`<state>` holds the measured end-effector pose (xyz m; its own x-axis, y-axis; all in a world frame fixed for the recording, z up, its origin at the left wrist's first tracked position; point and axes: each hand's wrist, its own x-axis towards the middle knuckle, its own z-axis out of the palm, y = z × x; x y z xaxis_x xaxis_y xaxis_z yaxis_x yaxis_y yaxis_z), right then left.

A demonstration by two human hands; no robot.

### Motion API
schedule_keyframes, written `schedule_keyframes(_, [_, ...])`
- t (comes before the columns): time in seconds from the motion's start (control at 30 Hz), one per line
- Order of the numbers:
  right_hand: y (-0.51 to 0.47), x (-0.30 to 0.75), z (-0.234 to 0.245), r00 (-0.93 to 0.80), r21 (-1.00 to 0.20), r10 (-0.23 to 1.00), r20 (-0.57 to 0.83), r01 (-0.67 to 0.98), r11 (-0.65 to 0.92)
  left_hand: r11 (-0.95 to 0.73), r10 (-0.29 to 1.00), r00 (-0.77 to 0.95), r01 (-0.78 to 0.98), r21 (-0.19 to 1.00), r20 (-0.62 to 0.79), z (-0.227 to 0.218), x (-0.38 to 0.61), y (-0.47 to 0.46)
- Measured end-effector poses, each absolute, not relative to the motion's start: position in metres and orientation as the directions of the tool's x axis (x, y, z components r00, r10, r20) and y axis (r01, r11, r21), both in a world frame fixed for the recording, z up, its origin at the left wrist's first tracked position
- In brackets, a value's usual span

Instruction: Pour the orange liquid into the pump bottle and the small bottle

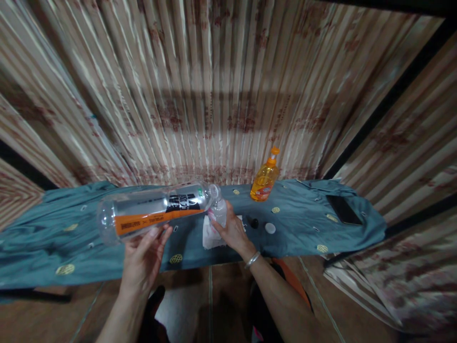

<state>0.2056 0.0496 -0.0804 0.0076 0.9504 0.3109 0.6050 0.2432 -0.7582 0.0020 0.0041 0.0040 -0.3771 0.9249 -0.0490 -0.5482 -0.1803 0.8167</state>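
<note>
My left hand point(145, 250) grips a large clear plastic bottle point(143, 214) with an orange and black label from below. The bottle lies nearly level in the air, its open neck pointing right. That neck meets the top of a small clear bottle point(218, 210), which my right hand point(232, 228) wraps around. Whether liquid runs between them I cannot tell. Under the small bottle lies a white cloth or tissue point(210, 238). To the right of my right hand are a small black cap point(254, 222) and a round white lid point(270, 228).
A pump bottle of orange liquid point(264, 181) stands at the back of the table, which has a teal patterned cloth point(103, 267). A dark phone-like slab point(343, 209) lies at the right. Pleated curtains point(221, 95) and dark frame bars point(385, 100) surround the table.
</note>
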Motion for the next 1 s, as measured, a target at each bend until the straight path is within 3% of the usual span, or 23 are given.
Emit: schedule_keyframes(1.0, [0.0523, 0.2064, -0.0863, 0.0, -0.744, 0.939, 0.344, 0.609, 0.273, -0.211, 0.93, -0.367, -0.532, 0.82, 0.001, -0.0002, 0.0004, 0.0056])
